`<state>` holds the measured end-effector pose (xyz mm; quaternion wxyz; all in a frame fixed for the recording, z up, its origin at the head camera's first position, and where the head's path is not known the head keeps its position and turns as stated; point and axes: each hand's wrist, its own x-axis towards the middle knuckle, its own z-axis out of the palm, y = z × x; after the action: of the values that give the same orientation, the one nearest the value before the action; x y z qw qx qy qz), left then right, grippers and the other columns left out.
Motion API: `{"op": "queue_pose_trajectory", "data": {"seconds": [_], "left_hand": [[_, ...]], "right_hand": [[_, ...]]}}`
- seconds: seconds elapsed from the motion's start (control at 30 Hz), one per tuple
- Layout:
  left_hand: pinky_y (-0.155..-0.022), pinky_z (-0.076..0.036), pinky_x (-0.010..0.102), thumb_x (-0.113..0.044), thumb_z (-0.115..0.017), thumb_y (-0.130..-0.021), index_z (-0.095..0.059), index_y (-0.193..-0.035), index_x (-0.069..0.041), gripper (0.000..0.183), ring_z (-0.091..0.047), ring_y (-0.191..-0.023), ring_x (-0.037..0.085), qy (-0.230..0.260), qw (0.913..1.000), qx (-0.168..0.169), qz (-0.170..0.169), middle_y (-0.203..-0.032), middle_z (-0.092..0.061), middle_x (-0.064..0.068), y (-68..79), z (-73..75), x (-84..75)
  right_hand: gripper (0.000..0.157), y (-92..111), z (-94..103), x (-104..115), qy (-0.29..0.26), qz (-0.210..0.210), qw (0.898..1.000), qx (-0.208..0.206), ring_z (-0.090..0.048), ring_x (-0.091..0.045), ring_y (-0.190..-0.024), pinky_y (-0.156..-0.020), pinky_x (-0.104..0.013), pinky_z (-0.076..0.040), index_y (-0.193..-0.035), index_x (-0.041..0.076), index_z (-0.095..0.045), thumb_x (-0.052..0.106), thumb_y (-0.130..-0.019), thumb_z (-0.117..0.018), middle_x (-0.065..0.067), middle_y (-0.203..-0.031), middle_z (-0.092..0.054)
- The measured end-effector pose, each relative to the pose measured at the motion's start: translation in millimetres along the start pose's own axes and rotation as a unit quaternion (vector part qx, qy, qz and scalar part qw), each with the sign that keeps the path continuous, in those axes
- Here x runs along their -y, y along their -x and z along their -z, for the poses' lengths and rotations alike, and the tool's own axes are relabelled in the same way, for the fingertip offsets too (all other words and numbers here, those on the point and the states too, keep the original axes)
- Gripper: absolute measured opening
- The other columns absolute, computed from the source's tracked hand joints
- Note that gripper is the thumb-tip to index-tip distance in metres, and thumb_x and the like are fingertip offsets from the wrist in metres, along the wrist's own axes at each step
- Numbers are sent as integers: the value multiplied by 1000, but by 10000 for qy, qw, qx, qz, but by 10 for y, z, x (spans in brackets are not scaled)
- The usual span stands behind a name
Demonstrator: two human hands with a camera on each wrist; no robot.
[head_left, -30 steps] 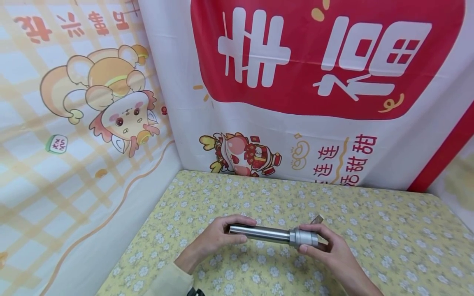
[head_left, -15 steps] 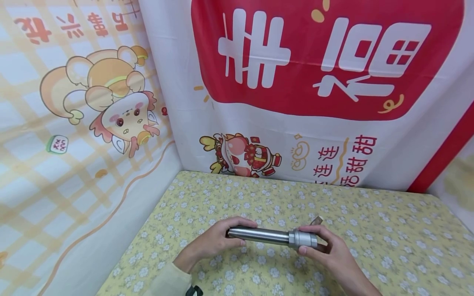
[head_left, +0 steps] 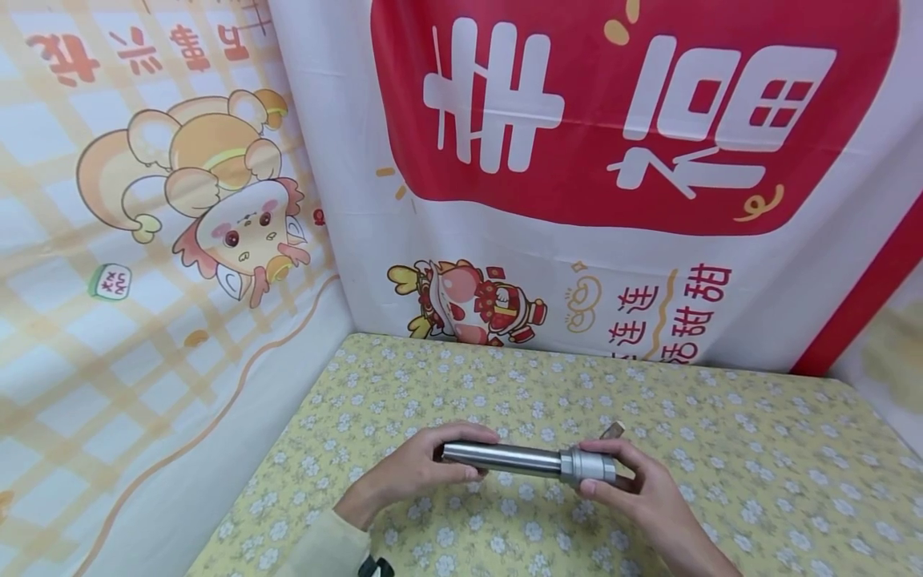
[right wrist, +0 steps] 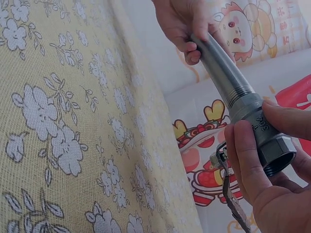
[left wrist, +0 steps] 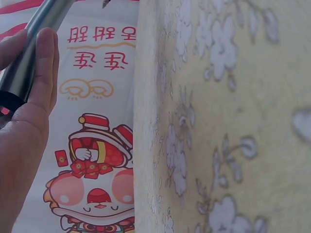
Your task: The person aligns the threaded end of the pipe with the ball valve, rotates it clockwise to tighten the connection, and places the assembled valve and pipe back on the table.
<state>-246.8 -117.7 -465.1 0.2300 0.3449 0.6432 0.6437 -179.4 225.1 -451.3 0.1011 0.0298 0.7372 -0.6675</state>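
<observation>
A smooth steel pipe [head_left: 505, 457] runs lengthwise between the two hands, held above the table. Its right end, where a few threads show in the right wrist view, sits in a grey metal ball valve [right wrist: 257, 124]. My left hand [head_left: 411, 473] grips the pipe's far-left end, thumb on the near side and fingers behind. Around the valve body curl the fingers and thumb of my right hand [head_left: 645, 493]. The valve's flat lever handle [right wrist: 231, 194] sticks out on the far side, past the right fingers. An open threaded port faces the right wrist camera.
Beneath the hands lies a table [head_left: 447, 385] with a yellow floral cloth. Printed curtains stand behind it [head_left: 757, 304] and along the left side [head_left: 180, 320]. A dark band [head_left: 376, 567] shows at the left sleeve.
The left fingers have shifted round the pipe, with fingertips now showing beneath it. Pipe, valve and both hands have drifted very slightly left. The right hand's hold on the valve looks the same.
</observation>
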Motion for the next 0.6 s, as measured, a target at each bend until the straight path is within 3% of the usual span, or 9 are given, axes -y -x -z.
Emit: {"op": "queue_pose_trajectory", "data": {"seconds": [0.17, 0.23, 0.4, 0.6], "left_hand": [[-110, -50, 66, -16, -52, -117, -55, -157, 1, 44, -71, -127, 29, 165, 9998, 36, 62, -168, -40, 24, 6, 14, 13], [-109, -48, 70, -17, -48, -119, -56, -157, 0, 43, -71, -129, 29, 134, 9999, 12, 43, -171, -36, 26, 8, 14, 15], [-111, -47, 69, -19, -49, -119, -55, -157, 1, 44, -69, -131, 18, 171, 9998, -7, 82, -171, -37, 23, 5, 7, 6], [-110, -51, 63, -14, -52, -117, -58, -154, 3, 41, -66, -133, 16, 80, 9998, -22, -166, -168, -41, 23, -1, 11, 27]], "right_hand": [[58, -5, -8, 2, -2, -10, 10000, -75, -75, -30, -109, -96, -48, -65, -148, 8, -61, 17, -97, -85, -19, -151, -54], [58, -6, -8, 1, 11, -22, 10000, -88, -75, -30, -109, -95, -47, -65, -148, 8, -62, 18, -97, -86, -19, -151, -54], [58, -6, -8, 0, 20, -61, 9999, -106, -75, -29, -109, -95, -48, -65, -148, 9, -62, 18, -96, -86, -19, -151, -53], [59, -5, -11, 10, -16, -90, 9999, -114, -75, -30, -109, -95, -48, -65, -149, 8, -61, 18, -96, -86, -19, -152, -54]]}}
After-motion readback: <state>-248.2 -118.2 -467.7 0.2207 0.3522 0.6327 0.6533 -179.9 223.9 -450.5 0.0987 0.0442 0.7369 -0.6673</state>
